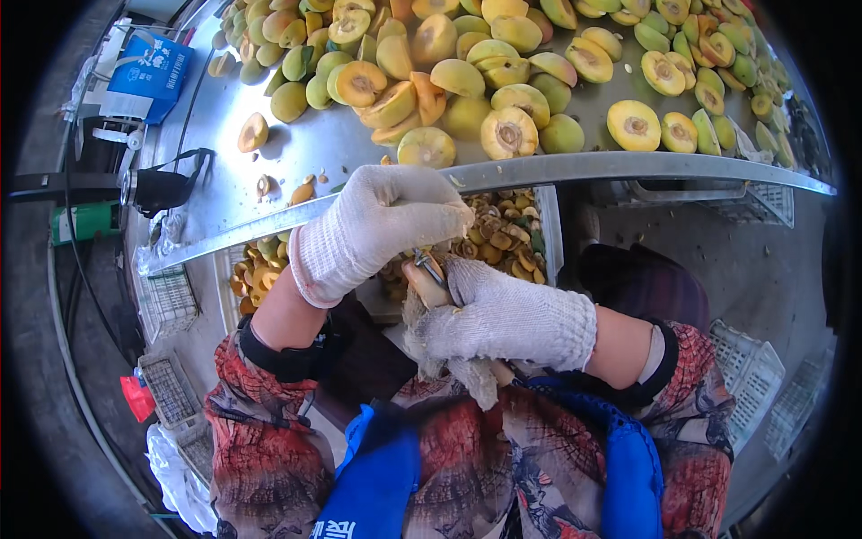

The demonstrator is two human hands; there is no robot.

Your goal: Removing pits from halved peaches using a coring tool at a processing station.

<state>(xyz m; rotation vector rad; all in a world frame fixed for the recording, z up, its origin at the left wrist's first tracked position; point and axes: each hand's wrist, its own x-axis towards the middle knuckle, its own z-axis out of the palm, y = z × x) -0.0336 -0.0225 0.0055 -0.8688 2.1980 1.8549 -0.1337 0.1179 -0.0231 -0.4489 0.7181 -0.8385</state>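
Observation:
My left hand (404, 209), in a white knit glove, is curled with thumb and fingers together near the table's front edge. Its fingertips are turned away, so whatever they may hold is hidden. Just below it, my right hand (498, 316), in a worn, dirty knit glove, grips a wooden-handled tool (425, 283). A thin metal piece (428, 261) sits at the tool's upper end, close under my left hand. Beyond both hands, halved yellow-green stone fruit (510, 133), several with pits showing, lie heaped on a metal table (323, 151).
Under the table edge, a crate (551, 232) holds fruit pieces and pits (502, 236). More fruit pieces (259, 269) sit in a container at left. A black strapped flask (161, 188) and blue bag (149, 74) are on the left. Plastic crates (747, 377) stand at right.

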